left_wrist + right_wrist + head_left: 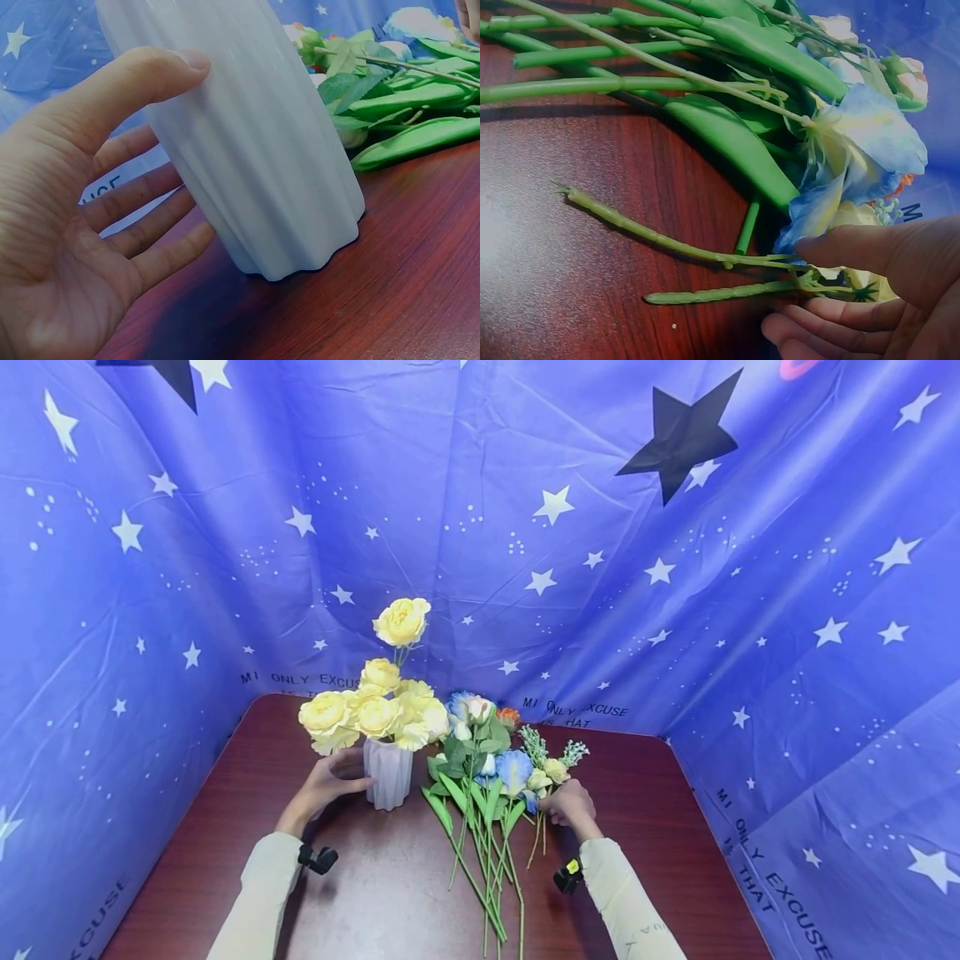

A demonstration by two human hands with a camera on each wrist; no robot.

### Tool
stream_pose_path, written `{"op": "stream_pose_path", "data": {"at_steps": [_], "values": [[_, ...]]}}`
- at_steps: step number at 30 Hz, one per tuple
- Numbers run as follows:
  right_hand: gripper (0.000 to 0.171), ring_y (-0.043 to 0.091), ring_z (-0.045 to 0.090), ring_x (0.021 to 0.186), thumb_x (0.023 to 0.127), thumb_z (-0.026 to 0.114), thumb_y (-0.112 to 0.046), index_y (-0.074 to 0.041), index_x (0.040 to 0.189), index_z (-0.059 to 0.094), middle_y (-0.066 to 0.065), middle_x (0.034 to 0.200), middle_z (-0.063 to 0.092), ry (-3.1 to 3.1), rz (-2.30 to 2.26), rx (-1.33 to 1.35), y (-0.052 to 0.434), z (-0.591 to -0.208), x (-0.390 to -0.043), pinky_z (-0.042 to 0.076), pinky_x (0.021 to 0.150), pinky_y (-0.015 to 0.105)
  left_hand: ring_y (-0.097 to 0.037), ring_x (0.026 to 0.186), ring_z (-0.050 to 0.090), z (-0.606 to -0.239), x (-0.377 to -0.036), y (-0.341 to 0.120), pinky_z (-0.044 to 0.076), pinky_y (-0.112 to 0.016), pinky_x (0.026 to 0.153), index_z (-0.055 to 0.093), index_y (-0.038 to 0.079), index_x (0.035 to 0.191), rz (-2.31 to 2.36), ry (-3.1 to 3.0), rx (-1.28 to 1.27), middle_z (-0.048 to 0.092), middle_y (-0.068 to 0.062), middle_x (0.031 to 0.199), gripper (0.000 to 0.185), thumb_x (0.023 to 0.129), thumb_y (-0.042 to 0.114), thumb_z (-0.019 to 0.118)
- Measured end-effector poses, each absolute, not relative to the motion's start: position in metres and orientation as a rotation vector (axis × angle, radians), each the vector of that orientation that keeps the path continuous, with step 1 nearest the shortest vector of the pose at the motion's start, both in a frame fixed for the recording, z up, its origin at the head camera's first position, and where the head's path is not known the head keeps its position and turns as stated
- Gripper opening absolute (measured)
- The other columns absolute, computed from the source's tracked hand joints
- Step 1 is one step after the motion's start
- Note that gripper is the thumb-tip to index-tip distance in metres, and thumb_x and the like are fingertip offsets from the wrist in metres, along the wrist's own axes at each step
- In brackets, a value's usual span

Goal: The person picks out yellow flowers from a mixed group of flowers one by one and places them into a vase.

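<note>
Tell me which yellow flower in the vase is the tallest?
The single yellow flower standing on its own stem high above the vase. The other yellow flowers sit bunched low around the rim.

The light was bright and even, coming from above. The table [390, 893] shone a little near 6 o'clock. Soft shadows sat under the sleeves. The head view bent at its edges. Both wrist views looked dimmer and bluish, and the left hand [82, 217] close up was a bit blurry.
</note>
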State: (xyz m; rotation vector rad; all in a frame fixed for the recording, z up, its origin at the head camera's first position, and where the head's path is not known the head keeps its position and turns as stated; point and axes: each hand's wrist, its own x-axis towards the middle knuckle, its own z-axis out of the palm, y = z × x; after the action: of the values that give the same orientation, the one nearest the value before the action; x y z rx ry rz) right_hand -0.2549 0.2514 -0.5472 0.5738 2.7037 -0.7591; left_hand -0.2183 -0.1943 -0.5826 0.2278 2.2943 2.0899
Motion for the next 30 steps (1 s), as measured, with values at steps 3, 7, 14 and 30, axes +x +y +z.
{"op": "stream_pose_path", "data": {"at_steps": [3,7,14,30], "values": [[0.025,0.014,0.066,0.049,0.073,0.087,-0.022,-0.008,0.064,0.070,0.007,0.059,0.070,2.712,-0.748,0.586,0.249,-0.549,-0.256,0.058,0.053,0.028,-0.044,0.123,0.061,-0.582,-0.218,-0.194,0.056,-0.020,0.088,0.056,-0.008,0.136,2.091,2.296,0.225,0.062,-0.032,0.132,0.061,0.083,0.006,0.084],[0.026,0.014,0.064,0.047,0.075,0.087,-0.023,-0.007,0.065,0.070,0.007,0.057,0.069,2.716,-0.749,0.603,0.247,-0.552,-0.257,0.056,0.049,0.028,-0.045,0.123,0.060,-0.581,-0.219,-0.194,0.056,-0.020,0.088,0.056,-0.009,0.136,2.093,2.292,0.222,0.062,-0.032,0.133,0.062,0.083,0.006,0.083],[0.029,0.014,0.061,0.042,0.077,0.086,-0.023,-0.004,0.065,0.067,0.005,0.050,0.063,2.735,-0.791,0.583,0.247,-0.556,-0.255,0.053,0.046,0.028,-0.045,0.126,0.059,-0.580,-0.216,-0.194,0.056,-0.019,0.089,0.053,-0.009,0.139,2.082,2.289,0.228,0.060,-0.032,0.136,0.063,0.085,0.007,0.082],[0.029,0.016,0.063,0.043,0.077,0.084,-0.018,0.004,0.084,0.067,0.009,0.054,0.066,2.769,-0.783,0.565,0.248,-0.557,-0.254,0.055,0.046,0.031,-0.033,0.118,0.066,-0.585,-0.217,-0.193,0.057,-0.022,0.087,0.055,-0.009,0.136,2.111,2.273,0.259,0.062,-0.033,0.132,0.060,0.085,0.007,0.082]]}}
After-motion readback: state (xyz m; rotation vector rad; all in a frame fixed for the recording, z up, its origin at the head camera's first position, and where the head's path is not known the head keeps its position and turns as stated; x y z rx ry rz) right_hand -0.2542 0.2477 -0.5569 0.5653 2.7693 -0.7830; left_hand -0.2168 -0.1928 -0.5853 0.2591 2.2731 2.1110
